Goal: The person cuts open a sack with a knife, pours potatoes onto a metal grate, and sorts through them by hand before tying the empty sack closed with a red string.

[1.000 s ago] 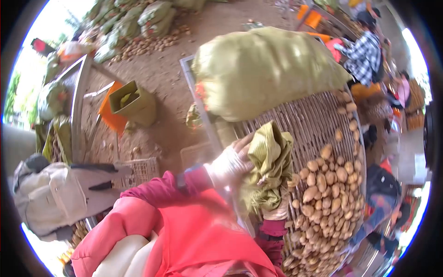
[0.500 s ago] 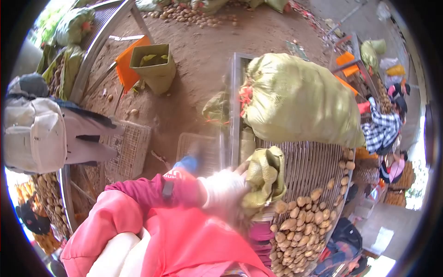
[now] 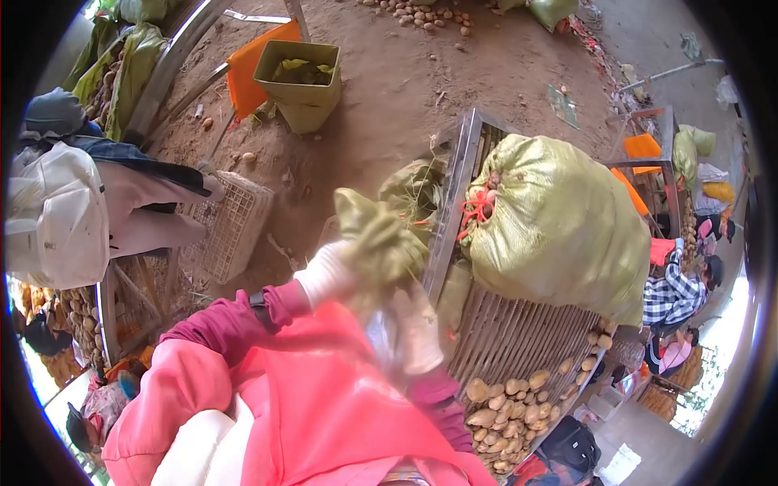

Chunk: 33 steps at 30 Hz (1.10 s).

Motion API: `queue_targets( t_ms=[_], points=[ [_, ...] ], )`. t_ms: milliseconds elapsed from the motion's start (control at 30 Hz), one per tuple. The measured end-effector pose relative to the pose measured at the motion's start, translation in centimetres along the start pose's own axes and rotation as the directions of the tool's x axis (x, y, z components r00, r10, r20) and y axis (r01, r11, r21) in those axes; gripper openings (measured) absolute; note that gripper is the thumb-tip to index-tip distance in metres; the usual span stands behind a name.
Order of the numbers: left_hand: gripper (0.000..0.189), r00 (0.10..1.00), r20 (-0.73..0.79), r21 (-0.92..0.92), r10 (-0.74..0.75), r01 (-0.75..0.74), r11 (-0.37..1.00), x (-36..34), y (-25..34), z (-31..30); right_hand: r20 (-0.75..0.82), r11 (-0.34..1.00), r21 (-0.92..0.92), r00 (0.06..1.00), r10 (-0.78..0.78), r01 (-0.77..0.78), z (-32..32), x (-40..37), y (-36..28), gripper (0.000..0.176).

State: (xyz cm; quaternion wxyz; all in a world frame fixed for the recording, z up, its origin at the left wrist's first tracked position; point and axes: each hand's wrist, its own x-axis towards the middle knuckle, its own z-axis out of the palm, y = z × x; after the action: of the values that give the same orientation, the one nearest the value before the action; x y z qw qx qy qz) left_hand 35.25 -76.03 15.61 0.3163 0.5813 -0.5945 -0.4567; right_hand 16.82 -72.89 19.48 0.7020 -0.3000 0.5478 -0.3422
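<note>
In white gloves, both my hands are at a crumpled green woven sack (image 3: 377, 247) in front of my body. My left hand (image 3: 328, 274) grips the sack's left side. Blurred by motion, my right hand (image 3: 416, 328) is at the sack's lower right, with its fingers partly hidden. To the right, a large full green sack (image 3: 559, 227) tied with red string lies on a slatted metal table (image 3: 519, 336). Potatoes (image 3: 515, 417) are piled on the slats near me.
A green bin (image 3: 304, 101) stands beyond, beside an orange board (image 3: 253, 71). White crates (image 3: 231, 215) sit on the dirt floor at left, next to a person (image 3: 61, 215) with a pale backpack. Several people are at the right edge, one in a checked shirt (image 3: 677, 292).
The crumpled sack has moved left and up off the slats, and my right hand now shows beside it. The camera view has turned, shifting the big sack lower.
</note>
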Motion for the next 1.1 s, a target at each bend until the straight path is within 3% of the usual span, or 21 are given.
queue_targets(
  t_ms=[33, 100, 133, 200, 267, 333, 400, 467, 500, 567, 633, 733, 767, 800, 833, 867, 900, 933, 1000, 1100],
  points=[
    [0.052, 0.993, -0.077, -0.107, 0.092, -0.100, 0.989, 0.9, -0.6, -0.8, -0.067, 0.998, -0.050, 0.997, -0.033, 0.030, -0.1, 1.6, 1.7, 0.071],
    [0.067, 0.974, -0.168, -0.362, 0.154, -0.206, 0.909, 2.2, -2.4, -1.5, 0.017, 0.969, 0.236, 0.998, 0.066, -0.068, -0.1, 5.5, 3.9, 0.077],
    [0.066, 0.993, -0.107, -0.558, 0.058, -0.108, 0.823, 2.7, -4.0, -1.0, 0.028, 0.959, 0.278, 0.998, 0.051, -0.057, 0.8, 6.1, 3.9, 0.081],
    [0.063, 0.991, 0.020, -0.860, -0.135, 0.087, 0.503, 3.5, -7.2, 0.1, 0.052, 0.932, 0.361, 0.998, 0.020, -0.037, 2.5, 7.5, 3.8, 0.088],
    [0.060, 0.988, 0.000, -0.800, -0.154, 0.092, 0.593, 4.3, -7.0, -0.2, 0.062, 0.884, 0.457, 0.995, 0.080, -0.100, 3.0, 8.8, 3.6, 0.089],
    [0.046, 0.967, 0.059, -0.878, -0.249, 0.169, 0.448, 2.7, -9.0, 0.4, -0.019, 0.883, 0.469, 0.999, 0.040, -0.027, 4.1, 9.4, 2.4, 0.086],
    [0.049, 0.929, 0.227, -0.891, -0.292, 0.319, 0.323, 1.8, -11.5, 1.8, -0.103, 0.898, 0.438, 0.995, 0.000, 0.046, 4.8, 9.8, 1.7, 0.082],
    [0.052, 0.906, 0.267, -0.848, -0.329, 0.383, 0.366, 1.0, -12.4, 2.5, -0.123, 0.901, 0.434, 0.991, 0.049, 0.009, 4.3, 10.3, 2.5, 0.078],
    [0.053, 0.901, 0.267, -0.837, -0.341, 0.392, 0.381, 0.8, -13.1, 3.1, -0.121, 0.897, 0.441, 0.988, 0.097, -0.034, 3.8, 10.4, 3.3, 0.077],
    [0.054, 0.901, 0.244, -0.829, -0.359, 0.386, 0.405, 0.3, -14.9, 4.5, -0.126, 0.878, 0.457, 0.967, 0.223, -0.142, -0.6, 12.8, 11.8, 0.076],
    [0.053, 0.898, 0.202, -0.842, -0.391, 0.363, 0.399, -0.1, -16.5, 5.9, -0.204, 0.919, 0.330, 0.934, 0.294, -0.218, 0.7, 13.2, 9.2, 0.077],
    [0.052, 0.871, 0.155, -0.837, -0.467, 0.366, 0.406, 1.2, -18.0, 7.2, -0.311, 0.938, 0.242, 0.896, 0.317, -0.248, 1.6, 14.9, 9.4, 0.053],
    [0.051, 0.856, 0.112, -0.783, -0.505, 0.389, 0.486, 2.0, -17.2, 7.0, -0.327, 0.933, 0.298, 0.897, 0.298, -0.201, 0.7, 16.1, 11.9, 0.055],
    [0.047, 0.840, 0.116, -0.821, -0.530, 0.381, 0.425, 3.0, -16.9, 7.2, -0.362, 0.949, 0.278, 0.899, 0.247, -0.149, -0.4, 17.0, 14.1, 0.057],
    [0.045, 0.810, 0.145, -0.565, -0.568, 0.539, 0.624, 3.9, -17.7, 7.2, -0.397, 0.961, 0.257, 0.897, 0.197, -0.098, -0.7, 17.9, 14.7, 0.059],
    [0.043, 0.773, 0.159, -0.236, -0.615, 0.634, 0.736, 4.7, -18.6, 7.2, -0.430, 0.971, 0.234, 0.891, 0.147, -0.047, -1.3, 18.9, 15.4, 0.061],
    [0.043, 0.760, 0.109, -0.285, -0.641, 0.642, 0.712, 5.3, -19.3, 7.4, -0.440, 0.985, 0.172, 0.895, 0.072, 0.006, -3.6, 20.8, 17.7, 0.069],
    [0.043, 0.744, 0.064, -0.334, -0.665, 0.644, 0.688, 6.1, -20.0, 7.9, -0.515, 0.962, 0.269, 0.838, 0.182, -0.043, -2.3, 21.7, 14.1, 0.079],
    [0.043, 0.707, -0.010, -0.433, -0.707, 0.635, 0.640, 7.4, -21.5, 8.9, -0.599, 0.955, 0.276, 0.758, 0.258, -0.107, -2.9, 23.8, 11.9, 0.091],
    [0.045, 0.636, -0.061, -0.543, -0.769, 0.625, 0.561, 9.6, -26.0, 10.8, -0.637, 0.993, -0.057, 0.762, -0.117, 0.105, -3.2, 26.1, 14.1, 0.093]
  ],
)
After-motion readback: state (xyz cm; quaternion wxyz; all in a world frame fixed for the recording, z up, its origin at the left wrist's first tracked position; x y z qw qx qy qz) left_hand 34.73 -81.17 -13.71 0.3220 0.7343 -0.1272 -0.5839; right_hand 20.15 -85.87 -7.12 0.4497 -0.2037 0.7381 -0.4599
